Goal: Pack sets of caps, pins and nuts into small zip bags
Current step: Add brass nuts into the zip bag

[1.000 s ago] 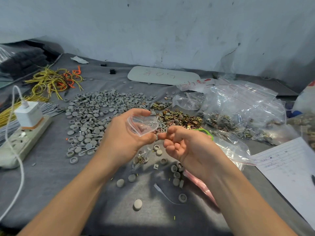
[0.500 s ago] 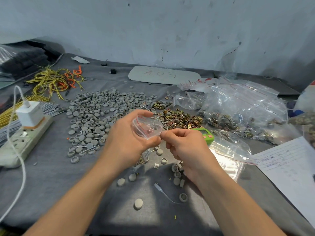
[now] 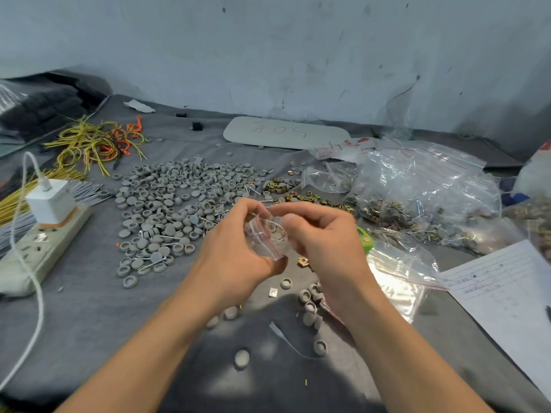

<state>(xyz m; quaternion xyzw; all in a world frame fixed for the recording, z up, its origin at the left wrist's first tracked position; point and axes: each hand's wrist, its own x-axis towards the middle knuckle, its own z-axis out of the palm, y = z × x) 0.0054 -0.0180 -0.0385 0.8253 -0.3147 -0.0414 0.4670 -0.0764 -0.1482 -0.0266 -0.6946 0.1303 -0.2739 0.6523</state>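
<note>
Clear plastic catches light at the centre of the frame: the small clear plastic zip bag (image 3: 266,238) hangs above the dark cloth-covered tabletop (image 3: 89,317), between both hands. The left hand (image 3: 232,260) cups it from the left, fingers curled round its body. The right hand (image 3: 325,242) sits just right of it, fingers pinched narrow at the bag's upper rim; whether they hold a pin or the rim itself I cannot tell. The red seal line runs diagonally, so the mouth probably faces the right hand. Grey round caps (image 3: 179,201) lie upper left.
</note>
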